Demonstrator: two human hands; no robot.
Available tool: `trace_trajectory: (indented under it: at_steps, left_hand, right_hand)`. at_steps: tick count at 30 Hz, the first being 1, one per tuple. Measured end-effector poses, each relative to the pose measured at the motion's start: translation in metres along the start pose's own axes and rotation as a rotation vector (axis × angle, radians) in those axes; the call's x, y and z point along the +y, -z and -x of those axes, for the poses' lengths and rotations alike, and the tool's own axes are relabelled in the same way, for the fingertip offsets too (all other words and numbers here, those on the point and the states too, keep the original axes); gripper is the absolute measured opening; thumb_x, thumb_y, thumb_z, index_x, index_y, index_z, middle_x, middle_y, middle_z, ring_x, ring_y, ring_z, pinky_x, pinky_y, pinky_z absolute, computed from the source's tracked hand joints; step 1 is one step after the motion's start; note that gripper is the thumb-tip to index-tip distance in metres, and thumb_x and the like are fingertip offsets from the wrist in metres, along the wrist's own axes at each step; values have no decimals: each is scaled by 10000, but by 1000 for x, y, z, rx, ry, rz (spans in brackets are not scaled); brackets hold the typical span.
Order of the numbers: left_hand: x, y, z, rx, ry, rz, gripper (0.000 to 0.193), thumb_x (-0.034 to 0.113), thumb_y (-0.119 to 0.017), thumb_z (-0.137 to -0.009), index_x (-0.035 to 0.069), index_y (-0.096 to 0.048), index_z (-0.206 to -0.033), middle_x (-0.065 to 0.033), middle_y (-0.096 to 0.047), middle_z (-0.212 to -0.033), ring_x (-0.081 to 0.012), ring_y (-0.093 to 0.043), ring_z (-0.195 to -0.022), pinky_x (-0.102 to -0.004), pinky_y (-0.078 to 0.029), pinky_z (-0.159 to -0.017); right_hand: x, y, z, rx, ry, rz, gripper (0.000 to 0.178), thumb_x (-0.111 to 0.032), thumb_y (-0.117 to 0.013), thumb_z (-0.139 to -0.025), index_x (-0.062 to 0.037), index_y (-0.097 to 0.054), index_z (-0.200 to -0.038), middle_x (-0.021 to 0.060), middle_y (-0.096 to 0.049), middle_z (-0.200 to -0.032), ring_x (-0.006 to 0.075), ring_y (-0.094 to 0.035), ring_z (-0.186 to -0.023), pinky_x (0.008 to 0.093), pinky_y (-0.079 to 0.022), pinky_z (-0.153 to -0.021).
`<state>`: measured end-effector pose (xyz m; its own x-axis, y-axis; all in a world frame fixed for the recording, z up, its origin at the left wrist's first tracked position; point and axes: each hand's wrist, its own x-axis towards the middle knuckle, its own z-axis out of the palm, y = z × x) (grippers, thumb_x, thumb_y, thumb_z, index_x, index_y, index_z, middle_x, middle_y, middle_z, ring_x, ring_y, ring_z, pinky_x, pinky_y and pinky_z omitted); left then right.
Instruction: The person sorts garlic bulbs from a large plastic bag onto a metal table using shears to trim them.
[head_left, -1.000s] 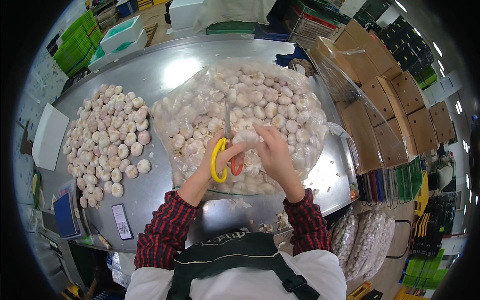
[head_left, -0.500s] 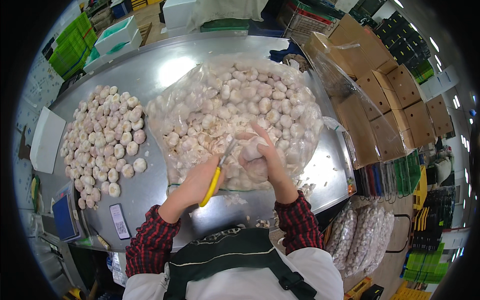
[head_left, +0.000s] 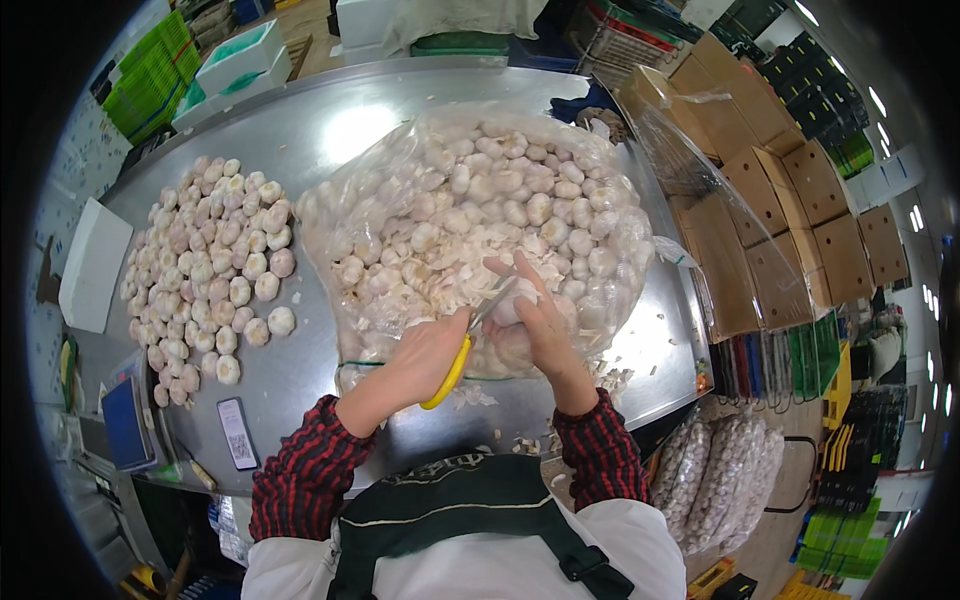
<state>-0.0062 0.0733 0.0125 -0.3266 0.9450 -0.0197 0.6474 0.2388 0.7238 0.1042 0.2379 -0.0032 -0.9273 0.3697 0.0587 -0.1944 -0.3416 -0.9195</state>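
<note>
My left hand [head_left: 422, 366] grips scissors with a yellow handle [head_left: 452, 378]. Their grey blades reach up to a pale garlic bulb [head_left: 517, 300], which my right hand [head_left: 548, 338] holds with fingers wrapped around it. Both hands are over the near part of a large clear plastic bag [head_left: 330, 240] full of garlic bulbs. Papery peelings [head_left: 455, 258] lie in a heap on the bulbs just beyond my hands. To the left, a pile of garlic bulbs [head_left: 215, 255] rests directly on the metal table [head_left: 300, 395].
A phone [head_left: 238, 435] and a small knife-like tool [head_left: 200, 472] lie at the near left, beside a blue flat item [head_left: 128, 425]. A white foam board [head_left: 95, 265] stands at the left edge. Cardboard boxes [head_left: 770, 230] and bagged garlic [head_left: 715, 480] are on the right.
My left hand has moved right, bringing the scissor blades up against the bulb. The right hand still holds the bulb, its fingers now closer to the blades.
</note>
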Motion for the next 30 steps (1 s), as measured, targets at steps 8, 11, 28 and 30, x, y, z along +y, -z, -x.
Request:
trace_trajectory:
  at_steps: [8,11,28,30]
  left_hand:
    - [-19,9,6,-58,309,637,326,294,-555,-956,-12,-488,-1046,-130,-619,-620,-232,-634,-516,-341,-491,-455]
    - [-67,13,49,202,442,1185,426,385,-500,-987,48,-483,-1247,-167,-660,-737,-255,-682,-614,-332,-548,-513]
    - [-333,173,193,1383,255,1613,485,366,-421,-1004,-19,-447,-1297,-206,-587,-1207,-314,-600,-1103,-474,-519,-945]
    - [-361,179,202,1578,258,1452,507,381,-432,-998,-35,-437,-1288,-216,-568,-1225,-330,-595,-1099,-475,-522,-940]
  right_hand:
    - [30,28,-19,368,-217,-299,439,-278,-519,-932,2,-458,-1265,181,-583,-1173,247,-640,-822,363,-541,-702]
    - [27,-20,-49,417,-232,-537,373,-314,-538,-918,-17,-511,-1141,170,-599,-1057,252,-637,-786,370,-547,-699]
    - [74,-50,-134,20,548,1407,252,-274,-726,-770,-82,-702,-932,102,-599,-1213,331,-540,-1122,470,-405,-953]
    - [88,-3,-124,-54,691,1668,216,-274,-710,-749,-84,-695,-852,70,-654,-1018,310,-554,-1036,479,-395,-904]
